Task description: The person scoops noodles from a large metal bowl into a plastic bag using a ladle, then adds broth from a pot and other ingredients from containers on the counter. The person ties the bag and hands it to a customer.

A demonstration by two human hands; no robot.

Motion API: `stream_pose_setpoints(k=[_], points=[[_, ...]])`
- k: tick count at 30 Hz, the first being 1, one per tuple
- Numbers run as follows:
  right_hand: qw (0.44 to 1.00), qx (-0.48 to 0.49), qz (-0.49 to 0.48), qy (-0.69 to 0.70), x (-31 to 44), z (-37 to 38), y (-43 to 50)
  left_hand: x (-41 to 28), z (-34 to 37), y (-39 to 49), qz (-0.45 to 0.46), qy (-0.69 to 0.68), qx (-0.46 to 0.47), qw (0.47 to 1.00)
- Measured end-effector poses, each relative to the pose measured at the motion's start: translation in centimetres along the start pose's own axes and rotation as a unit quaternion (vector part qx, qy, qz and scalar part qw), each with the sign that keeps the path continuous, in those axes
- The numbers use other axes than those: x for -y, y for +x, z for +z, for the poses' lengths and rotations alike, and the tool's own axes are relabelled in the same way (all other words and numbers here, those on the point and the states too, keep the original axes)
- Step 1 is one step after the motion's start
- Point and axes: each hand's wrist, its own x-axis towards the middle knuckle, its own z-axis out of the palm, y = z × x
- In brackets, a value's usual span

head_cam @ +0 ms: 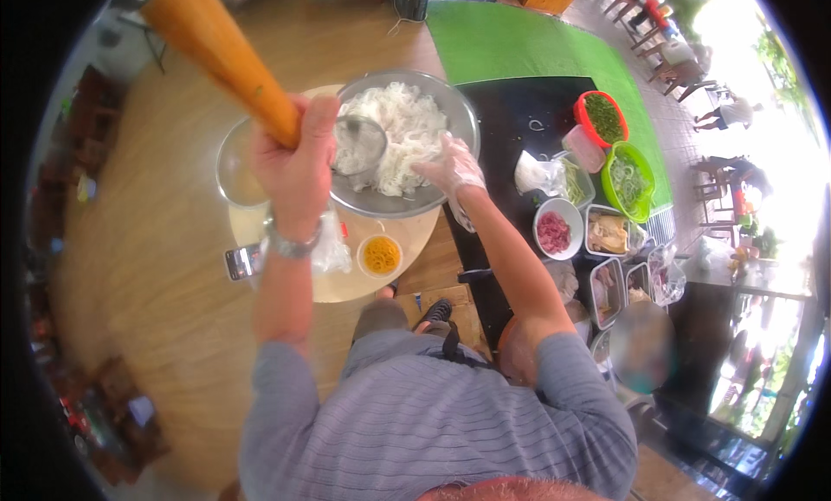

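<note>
My left hand (295, 163), bare and with a metal watch at the wrist, grips the thick wooden handle (227, 66) of what looks like a noodle strainer. Its round mesh basket (359, 145) is over the left part of a wide metal bowl (469, 121) and has some white noodles in or under it; which, I cannot tell. A heap of white rice noodles (409, 131) fills much of the bowl. At the heap's right side, my right hand (454, 167), in a clear plastic glove, touches the noodles with its fingers; whether they pinch any is hidden.
A round table (337, 292) bears a tub of yellow rubber bands (381, 255), a plastic bag (332, 244), a phone (244, 262) and another round vessel (221, 170). At right, a black table (500, 105) holds raw meat (554, 232), a red basket of greens (602, 117), a green basket (628, 180) and several containers.
</note>
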Motion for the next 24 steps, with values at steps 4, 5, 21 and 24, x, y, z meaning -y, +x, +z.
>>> stream_pose_setpoints(k=[4,5,21,24], points=[[0.997,0.047,0.056,-0.039,2.5,8.4,4.5,1.4,-5.0,2.2,0.053,0.019,-0.008,0.998],[0.996,0.045,0.040,-0.073,2.5,9.4,5.2,1.8,-5.8,2.6,0.073,0.017,-0.006,0.997],[0.981,0.068,-0.132,-0.121,14.6,-14.3,3.7,0.6,-8.4,5.2,0.106,0.078,-0.050,0.990],[0.956,-0.078,-0.279,0.040,13.8,-17.4,3.4,-1.2,-7.2,7.0,0.167,0.063,-0.035,0.983]])
